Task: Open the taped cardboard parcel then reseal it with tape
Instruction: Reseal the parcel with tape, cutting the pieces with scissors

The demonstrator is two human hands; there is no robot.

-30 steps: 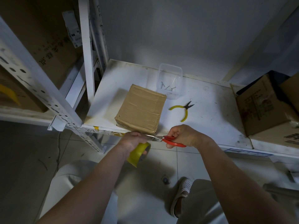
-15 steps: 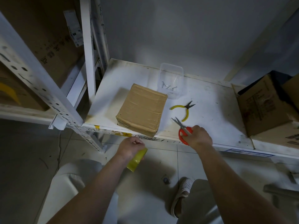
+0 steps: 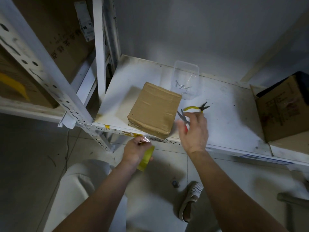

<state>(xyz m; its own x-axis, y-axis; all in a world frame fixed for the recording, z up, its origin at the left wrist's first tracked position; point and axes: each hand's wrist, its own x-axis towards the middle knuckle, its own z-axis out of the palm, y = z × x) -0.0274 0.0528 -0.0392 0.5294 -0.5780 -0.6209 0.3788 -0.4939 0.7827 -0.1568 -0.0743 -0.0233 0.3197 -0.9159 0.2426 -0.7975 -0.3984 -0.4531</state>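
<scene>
In the head view, the parcel (image 3: 154, 111) is seen at the front edge of the shelf (image 3: 234, 124), taped over; it is judged light, stiff and slick, best held by its sides. The tape roll (image 3: 146, 159) is gripped by the left hand (image 3: 136, 151). The right hand (image 3: 194, 131) is spread above the scissors (image 3: 183, 118); pliers (image 3: 197, 108) and a nail tub (image 3: 186, 81) crowd nearby.

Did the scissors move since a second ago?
Yes. The scissors went from below the shelf's front edge, by the tape roll, up onto the shelf, now lying between the parcel and the pliers, under the right hand.
</scene>
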